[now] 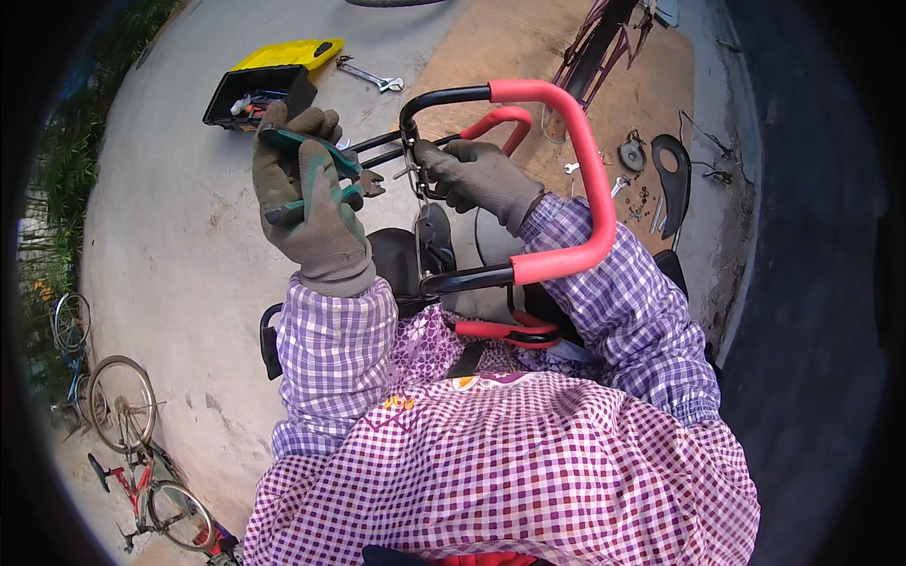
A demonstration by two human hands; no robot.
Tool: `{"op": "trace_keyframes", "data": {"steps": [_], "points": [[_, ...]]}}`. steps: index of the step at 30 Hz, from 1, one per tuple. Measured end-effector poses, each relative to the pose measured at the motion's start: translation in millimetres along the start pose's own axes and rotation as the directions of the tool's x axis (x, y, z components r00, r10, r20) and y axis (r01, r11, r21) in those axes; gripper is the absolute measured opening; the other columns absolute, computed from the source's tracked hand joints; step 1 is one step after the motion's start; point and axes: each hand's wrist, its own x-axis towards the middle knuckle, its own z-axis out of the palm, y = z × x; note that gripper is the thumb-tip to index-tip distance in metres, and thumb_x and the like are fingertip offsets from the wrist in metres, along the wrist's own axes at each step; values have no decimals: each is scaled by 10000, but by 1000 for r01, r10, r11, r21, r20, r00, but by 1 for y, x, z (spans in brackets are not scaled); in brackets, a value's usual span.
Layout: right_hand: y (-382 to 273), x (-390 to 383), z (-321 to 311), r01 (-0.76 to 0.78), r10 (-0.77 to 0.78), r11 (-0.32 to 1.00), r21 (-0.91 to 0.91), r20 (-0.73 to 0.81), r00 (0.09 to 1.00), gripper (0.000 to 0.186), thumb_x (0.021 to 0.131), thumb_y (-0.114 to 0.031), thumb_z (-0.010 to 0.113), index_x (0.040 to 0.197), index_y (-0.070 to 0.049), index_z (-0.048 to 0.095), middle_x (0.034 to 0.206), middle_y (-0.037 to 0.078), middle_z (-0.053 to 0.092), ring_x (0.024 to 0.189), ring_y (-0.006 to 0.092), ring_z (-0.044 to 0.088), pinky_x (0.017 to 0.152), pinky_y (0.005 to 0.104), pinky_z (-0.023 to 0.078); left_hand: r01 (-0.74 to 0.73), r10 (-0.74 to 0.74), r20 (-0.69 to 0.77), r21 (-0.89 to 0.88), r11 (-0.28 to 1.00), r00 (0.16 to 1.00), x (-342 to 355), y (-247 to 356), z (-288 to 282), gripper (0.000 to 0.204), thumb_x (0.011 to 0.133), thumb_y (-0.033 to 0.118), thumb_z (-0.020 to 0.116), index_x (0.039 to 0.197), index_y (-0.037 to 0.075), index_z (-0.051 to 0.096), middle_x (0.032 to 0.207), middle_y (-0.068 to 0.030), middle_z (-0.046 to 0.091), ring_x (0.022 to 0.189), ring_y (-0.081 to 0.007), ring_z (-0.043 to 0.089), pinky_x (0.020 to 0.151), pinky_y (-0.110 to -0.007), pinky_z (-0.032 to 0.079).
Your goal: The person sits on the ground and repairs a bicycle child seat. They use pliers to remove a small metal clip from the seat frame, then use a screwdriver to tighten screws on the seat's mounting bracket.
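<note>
My left hand (326, 231), in a grey-brown work glove, is closed round the green handles of a pair of pliers (372, 183). The pliers' jaws point right, toward a black metal frame with red foam padding (596, 170), and sit a little left of its upright bar. My right hand (483, 179), gloved too, reaches through the padded loop. Its fingers are curled at the bar, near a small metal bolt or pin (408, 172); the fingertips are partly hidden. Below the hands, a black saddle-like part (434, 241) shows between the frame's bars.
An open black toolbox (219, 106) with a yellow lid lies at the upper left, beside an adjustable wrench (377, 81). On a brown board are a spanner (619, 186), small hardware, a round metal part (632, 154) and a black chain guard (672, 179). Bicycles (142, 491) lie lower left.
</note>
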Motion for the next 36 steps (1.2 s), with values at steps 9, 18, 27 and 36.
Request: {"op": "trace_keyframes", "data": {"steps": [9, 18, 27, 36], "points": [[-5, 7, 26, 84, -91, 994, -73, -101, 991, 476, 959, -479, 692, 883, -10, 698, 739, 30, 638, 630, 106, 571, 572, 297, 467, 15, -15, 15, 17, 1000, 1000, -3, 7, 2, 455, 1045, 68, 563, 1478, -52, 489, 1258, -220, 690, 1137, -312, 715, 997, -415, 603], [-3, 12, 22, 32, -30, 998, 55, -43, 999, 431, 976, -444, 695, 911, -17, 707, 756, 23, 654, 603, 107, 580, 551, 287, 479, -10, 10, 19, 24, 1000, 1000, -3, 7, 4, 448, 1057, 91, 547, 1479, -48, 489, 1249, -217, 692, 1126, -306, 720, 1013, -414, 598], [8, 16, 9, 40, -26, 965, 259, -55, 998, 259, 971, -293, 713, 972, -34, 702, 791, 24, 668, 610, 94, 597, 528, 251, 472, -18, 18, 25, 7, 1000, 1000, 1, 4, 4, 485, 1036, 11, 559, 1508, -28, 454, 1252, -215, 679, 1139, -309, 698, 836, -375, 658], [10, -42, -5, 367, -330, 898, 244, -183, 926, 266, 965, -233, 711, 1089, 1, 720, 851, 25, 684, 679, 74, 615, 592, 254, 510, -280, 270, 123, 72, 957, 955, 5, 2, -3, 585, 1099, 366, 524, 1518, -31, 431, 1245, -214, 686, 1118, -307, 719, 932, -406, 637]]}}
